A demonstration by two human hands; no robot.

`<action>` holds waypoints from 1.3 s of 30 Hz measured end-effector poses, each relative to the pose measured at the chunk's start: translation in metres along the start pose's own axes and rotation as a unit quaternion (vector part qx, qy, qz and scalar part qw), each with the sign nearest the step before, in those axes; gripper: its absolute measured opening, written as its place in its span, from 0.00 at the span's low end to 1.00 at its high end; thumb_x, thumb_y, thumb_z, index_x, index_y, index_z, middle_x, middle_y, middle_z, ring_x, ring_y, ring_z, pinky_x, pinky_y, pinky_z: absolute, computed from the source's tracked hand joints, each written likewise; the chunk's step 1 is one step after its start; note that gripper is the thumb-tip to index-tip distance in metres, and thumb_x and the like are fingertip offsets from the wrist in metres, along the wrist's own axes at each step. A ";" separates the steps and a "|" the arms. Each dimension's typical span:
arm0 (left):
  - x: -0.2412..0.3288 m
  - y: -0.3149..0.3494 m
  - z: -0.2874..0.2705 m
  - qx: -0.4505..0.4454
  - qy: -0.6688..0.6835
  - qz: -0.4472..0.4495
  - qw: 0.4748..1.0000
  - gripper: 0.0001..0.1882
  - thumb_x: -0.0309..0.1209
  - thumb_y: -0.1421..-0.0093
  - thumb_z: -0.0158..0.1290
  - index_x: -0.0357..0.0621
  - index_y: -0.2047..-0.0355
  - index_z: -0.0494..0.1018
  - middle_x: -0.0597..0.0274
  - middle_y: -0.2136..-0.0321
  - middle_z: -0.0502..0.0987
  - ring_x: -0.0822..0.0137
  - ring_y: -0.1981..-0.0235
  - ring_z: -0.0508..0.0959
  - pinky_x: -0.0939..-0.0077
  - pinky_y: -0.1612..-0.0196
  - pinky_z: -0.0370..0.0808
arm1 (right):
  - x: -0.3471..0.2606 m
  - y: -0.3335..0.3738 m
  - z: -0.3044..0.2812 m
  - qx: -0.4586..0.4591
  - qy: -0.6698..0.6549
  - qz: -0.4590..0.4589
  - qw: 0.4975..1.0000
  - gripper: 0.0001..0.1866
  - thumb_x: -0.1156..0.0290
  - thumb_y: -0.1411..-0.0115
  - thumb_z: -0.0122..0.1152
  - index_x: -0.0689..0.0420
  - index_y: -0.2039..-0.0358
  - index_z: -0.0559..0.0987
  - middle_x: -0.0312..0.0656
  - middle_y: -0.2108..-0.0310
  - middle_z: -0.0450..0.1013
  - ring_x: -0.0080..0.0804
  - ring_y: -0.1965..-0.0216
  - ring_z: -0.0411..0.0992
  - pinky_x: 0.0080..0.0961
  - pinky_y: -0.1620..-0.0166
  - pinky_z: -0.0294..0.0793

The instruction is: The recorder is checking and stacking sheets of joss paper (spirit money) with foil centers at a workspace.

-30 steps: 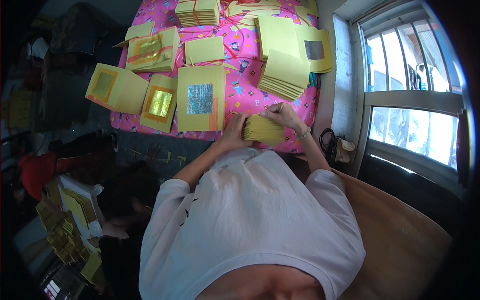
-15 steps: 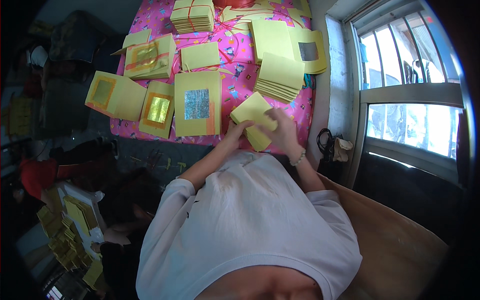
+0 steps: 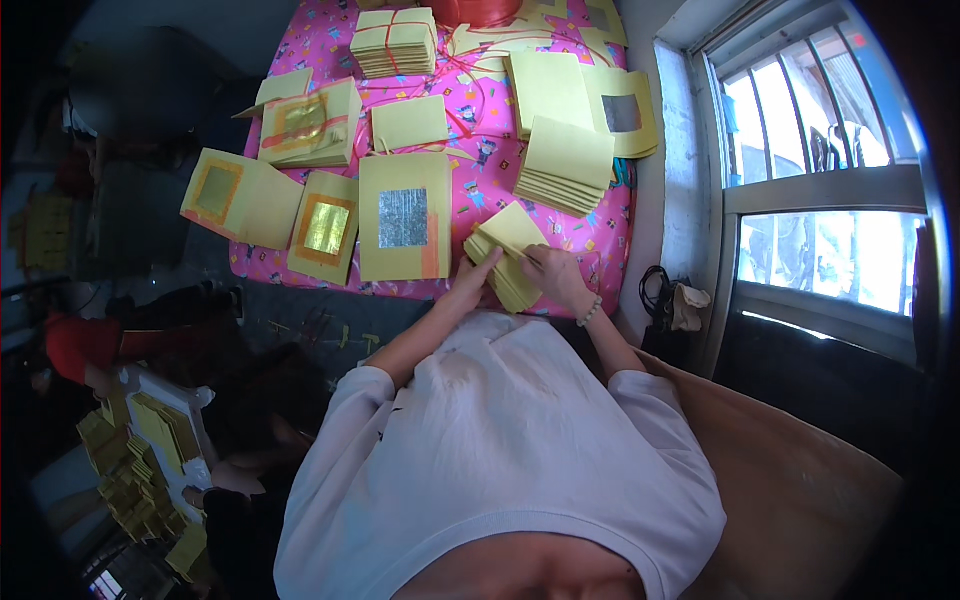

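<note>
Stack in hand: the small yellow paper stack (image 3: pixel 508 252) lies at the near edge of the pink table (image 3: pixel 598 240), tilted, slightly fanned, between your two hands.
Left hand: your left hand (image 3: pixel 468 283) presses its fingers on the stack's left near corner; it looks flat on top, not curled round.
Right hand: your right hand (image 3: pixel 556 277) is closed over the stack's right side, thumb on top.
Doing it well: I judge you are squaring the sheets; keep both hands low, push the edges in evenly, and let the table bear the weight so no sheet slides out.
Just left: the silver-foil sheet (image 3: pixel 405 220) lies close by; keep your left wrist off it.
Far right: the taller plain stack (image 3: pixel 566 165) sits apart, beyond your right hand.
</note>
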State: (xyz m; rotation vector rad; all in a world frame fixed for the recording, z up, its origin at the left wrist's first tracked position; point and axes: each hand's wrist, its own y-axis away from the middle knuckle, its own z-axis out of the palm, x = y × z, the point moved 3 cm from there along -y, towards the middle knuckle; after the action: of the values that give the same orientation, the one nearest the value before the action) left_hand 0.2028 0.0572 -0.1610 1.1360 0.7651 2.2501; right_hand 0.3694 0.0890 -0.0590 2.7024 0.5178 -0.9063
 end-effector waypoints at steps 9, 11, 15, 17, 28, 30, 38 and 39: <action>0.009 0.001 0.001 0.049 -0.126 0.054 0.989 0.29 0.40 0.45 0.61 0.43 0.47 0.65 0.59 0.55 0.74 0.64 0.56 0.76 0.66 0.55 0.76 | 0.004 0.008 -0.058 0.131 -0.033 0.036 0.990 0.11 0.66 0.41 0.56 0.61 0.72 0.76 0.50 0.82 0.70 0.44 0.81 0.72 0.36 0.75 0.70; 0.028 0.018 0.010 0.033 -0.151 0.060 0.986 0.30 0.40 0.46 0.61 0.43 0.46 0.64 0.58 0.55 0.73 0.64 0.56 0.77 0.66 0.56 0.76 | 0.011 0.014 -0.081 0.156 -0.033 0.078 0.984 0.09 0.67 0.41 0.57 0.60 0.73 0.76 0.51 0.82 0.70 0.46 0.80 0.72 0.36 0.75 0.70; 0.076 0.067 0.020 0.038 -0.134 0.063 0.988 0.31 0.40 0.46 0.60 0.44 0.45 0.62 0.58 0.54 0.72 0.64 0.57 0.77 0.66 0.61 0.77 | 0.016 0.028 -0.103 0.216 -0.079 0.110 0.967 0.08 0.70 0.41 0.57 0.61 0.73 0.75 0.50 0.83 0.66 0.41 0.83 0.68 0.32 0.76 0.66; 0.103 0.077 0.015 0.031 -0.144 0.085 0.985 0.30 0.43 0.44 0.57 0.45 0.44 0.62 0.59 0.54 0.72 0.65 0.59 0.77 0.69 0.64 0.77 | 0.005 0.028 -0.109 0.220 -0.041 0.089 0.971 0.08 0.70 0.41 0.57 0.62 0.74 0.74 0.49 0.81 0.68 0.41 0.81 0.70 0.32 0.76 0.67; 0.255 0.026 -0.020 0.043 0.068 0.104 0.991 0.32 0.49 0.46 0.56 0.50 0.44 0.63 0.60 0.49 0.69 0.61 0.49 0.70 0.59 0.49 0.68 | 0.021 0.012 -0.006 0.219 0.172 -0.096 0.956 0.17 0.68 0.48 0.63 0.53 0.56 0.77 0.40 0.61 0.74 0.38 0.56 0.73 0.35 0.54 0.73; 0.270 0.005 -0.020 0.030 0.080 0.109 0.990 0.34 0.49 0.47 0.57 0.50 0.44 0.62 0.59 0.48 0.68 0.61 0.48 0.68 0.58 0.47 0.66 | 0.029 0.019 0.024 0.209 0.187 -0.137 0.950 0.19 0.67 0.49 0.64 0.54 0.55 0.77 0.40 0.57 0.73 0.39 0.51 0.71 0.38 0.49 0.70; 0.307 -0.112 -0.011 0.021 -0.046 0.056 0.997 0.37 0.50 0.50 0.60 0.51 0.43 0.62 0.60 0.49 0.68 0.59 0.48 0.68 0.56 0.48 0.67 | 0.039 0.046 0.090 0.112 0.124 -0.095 0.981 0.20 0.67 0.52 0.64 0.51 0.56 0.77 0.38 0.53 0.71 0.39 0.45 0.67 0.39 0.44 0.67; 0.308 -0.136 -0.006 -0.003 -0.067 0.048 0.997 0.36 0.50 0.51 0.60 0.51 0.44 0.63 0.60 0.50 0.69 0.60 0.49 0.68 0.56 0.49 0.68 | 0.042 0.048 0.096 0.122 0.124 -0.086 0.981 0.19 0.66 0.51 0.64 0.51 0.57 0.77 0.38 0.53 0.71 0.39 0.45 0.67 0.39 0.44 0.66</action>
State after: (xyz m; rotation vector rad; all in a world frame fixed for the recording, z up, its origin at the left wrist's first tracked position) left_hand 0.0605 0.3529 -0.0871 1.3316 0.6615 2.2246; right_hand 0.3696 0.0236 -0.1540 3.0560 0.7444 -0.7158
